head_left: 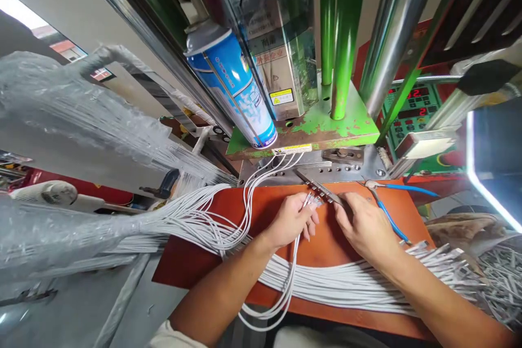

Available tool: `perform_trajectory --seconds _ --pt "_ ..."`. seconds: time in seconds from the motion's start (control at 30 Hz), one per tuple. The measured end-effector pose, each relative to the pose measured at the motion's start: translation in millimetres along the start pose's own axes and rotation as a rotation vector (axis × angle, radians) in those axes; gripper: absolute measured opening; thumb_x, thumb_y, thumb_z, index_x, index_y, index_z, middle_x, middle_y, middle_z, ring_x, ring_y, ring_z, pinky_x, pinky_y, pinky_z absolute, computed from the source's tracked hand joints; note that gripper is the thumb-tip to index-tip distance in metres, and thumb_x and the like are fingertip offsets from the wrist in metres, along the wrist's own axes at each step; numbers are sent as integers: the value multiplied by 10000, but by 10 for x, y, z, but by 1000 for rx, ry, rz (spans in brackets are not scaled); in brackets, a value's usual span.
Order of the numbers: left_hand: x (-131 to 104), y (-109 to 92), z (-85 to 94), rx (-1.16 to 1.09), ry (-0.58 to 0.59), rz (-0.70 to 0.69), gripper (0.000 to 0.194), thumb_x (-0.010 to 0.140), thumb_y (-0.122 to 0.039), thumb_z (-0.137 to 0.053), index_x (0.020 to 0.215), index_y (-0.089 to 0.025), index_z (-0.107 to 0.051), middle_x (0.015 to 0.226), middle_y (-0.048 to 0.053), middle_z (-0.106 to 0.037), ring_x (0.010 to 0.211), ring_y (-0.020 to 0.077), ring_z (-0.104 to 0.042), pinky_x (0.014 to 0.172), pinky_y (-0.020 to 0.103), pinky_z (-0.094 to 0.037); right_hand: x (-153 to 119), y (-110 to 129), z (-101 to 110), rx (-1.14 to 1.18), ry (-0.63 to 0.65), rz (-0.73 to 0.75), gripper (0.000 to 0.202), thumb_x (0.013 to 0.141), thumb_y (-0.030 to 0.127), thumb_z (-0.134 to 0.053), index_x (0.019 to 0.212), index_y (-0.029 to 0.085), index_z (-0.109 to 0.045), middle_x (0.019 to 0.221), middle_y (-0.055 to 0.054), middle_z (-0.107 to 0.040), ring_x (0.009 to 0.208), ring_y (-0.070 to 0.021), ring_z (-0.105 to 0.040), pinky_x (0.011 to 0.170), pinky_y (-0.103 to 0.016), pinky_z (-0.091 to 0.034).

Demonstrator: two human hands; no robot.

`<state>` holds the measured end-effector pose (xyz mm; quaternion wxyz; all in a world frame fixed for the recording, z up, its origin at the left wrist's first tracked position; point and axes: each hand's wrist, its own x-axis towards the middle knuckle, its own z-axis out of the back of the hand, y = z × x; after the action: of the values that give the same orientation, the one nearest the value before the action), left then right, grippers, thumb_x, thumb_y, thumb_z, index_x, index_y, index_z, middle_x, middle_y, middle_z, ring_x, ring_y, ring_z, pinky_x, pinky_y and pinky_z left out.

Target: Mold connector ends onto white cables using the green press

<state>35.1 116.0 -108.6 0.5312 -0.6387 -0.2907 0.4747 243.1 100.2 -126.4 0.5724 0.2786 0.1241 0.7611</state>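
Note:
My left hand [292, 221] is closed on the ends of several white cables [294, 261], which loop down below it. Between the hands is a dark metal bar with notches [318, 189], slanting from upper left to lower right. My right hand [362, 221] grips its lower right end. The cable ends meet the bar near my left fingertips; small clear pieces show there, too fine to make out. A thick bundle of white cables [334, 285] lies across the orange-brown work board [322, 247] under my forearms.
Blue-handled pliers [387, 209] lie at the board's right. Behind stands a green press [350, 125] with a blue spray can [234, 87]; several cables enter beneath its plate. Plastic-wrapped cables [73, 234] hang at left. A control panel [416, 111] and a heap of scrap [499, 277] are at right.

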Motion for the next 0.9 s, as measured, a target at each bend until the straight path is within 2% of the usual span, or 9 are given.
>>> perform_trajectory --seconds 0.23,0.43,0.53,0.7,0.9 --pt "3 -47 -12 35 -31 39 356 954 -467 -596 781 -156 -572 524 2 -580 380 110 -529 351 183 -430 -19 39 -84 -29 22 76 248 1061 343 -417 998 192 -602 880 -48 -650 737 -200 -628 627 -324 -375" --pt "-3 -109 -40 -18 -14 146 254 881 -360 -637 760 -139 -603 585 13 -602 380 86 -500 336 165 -391 -32 73 -116 -75 65 118 262 1061 335 -384 993 190 -591 876 -50 -646 711 -202 -621 599 -324 -361" --pt "7 -105 -42 -52 -31 144 307 859 -409 -675 757 -128 -604 589 20 -604 384 86 -510 343 163 -388 -19 78 -100 -30 97 126 241 1053 319 -393 974 196 -584 875 -50 -651 724 -210 -630 631 -331 -391" --pt "24 -145 34 -154 117 133 478 841 -583 -701 869 -119 -593 731 89 -687 524 163 -663 456 239 -533 27 46 -39 137 42 34 239 1062 351 -430 1007 210 -616 915 -57 -684 794 -219 -653 722 -344 -446" --pt "37 -180 53 -142 76 162 306 872 -432 -646 818 -150 -541 650 56 -653 455 150 -625 374 190 -448 17 16 -8 141 20 82 258 1079 365 -417 1054 205 -617 972 -71 -687 855 -228 -669 736 -345 -465"
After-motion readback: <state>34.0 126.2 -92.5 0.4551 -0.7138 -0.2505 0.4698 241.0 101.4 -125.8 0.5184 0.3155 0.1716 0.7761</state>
